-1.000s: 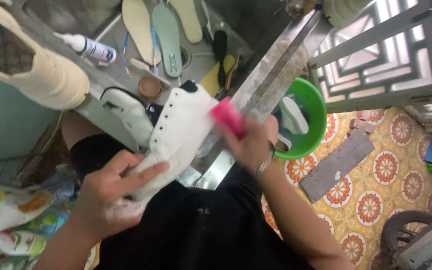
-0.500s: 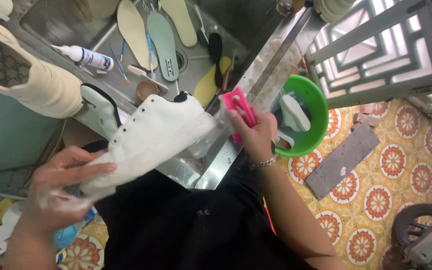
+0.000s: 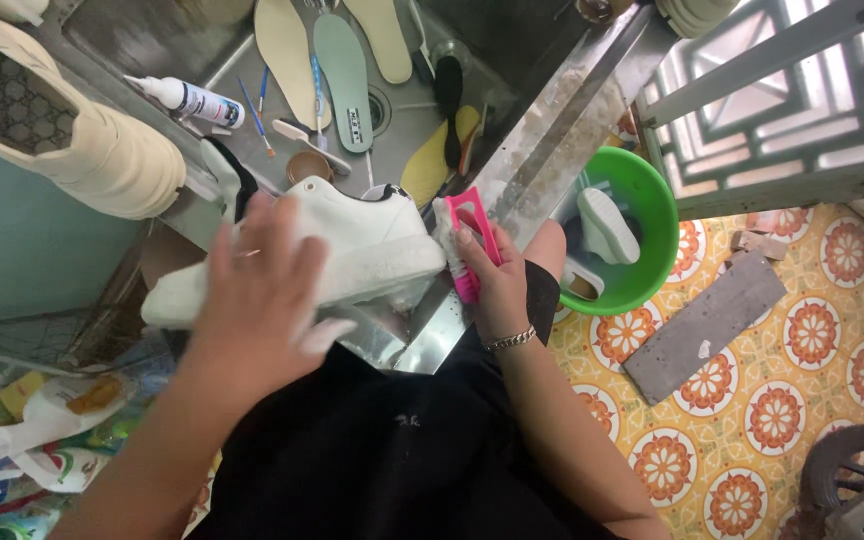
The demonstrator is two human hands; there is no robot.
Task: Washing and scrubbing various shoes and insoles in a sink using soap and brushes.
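My left hand (image 3: 257,290) lies over the side of a white sneaker (image 3: 362,240) and grips it, holding it level above my lap at the edge of a steel sink (image 3: 542,140). My right hand (image 3: 497,285) is shut on a pink scrubbing brush (image 3: 469,240), whose bristles press against the shoe's toe end. Both hands meet at the shoe, left of the sink's rim.
Several insoles (image 3: 342,65), a dark brush (image 3: 448,95), small brushes and a white tube (image 3: 187,100) lie in the sink. A beige shoe (image 3: 62,130) sits top left. A green basin (image 3: 642,225) holding a shoe stands on the patterned tile floor beside a grey slab (image 3: 702,325). Plastic packets (image 3: 32,430) lie bottom left.
My left hand has turned the sneaker from sole-up and tilted to level, sliding up over its side. The pink brush has dropped from above the shoe to its toe end.
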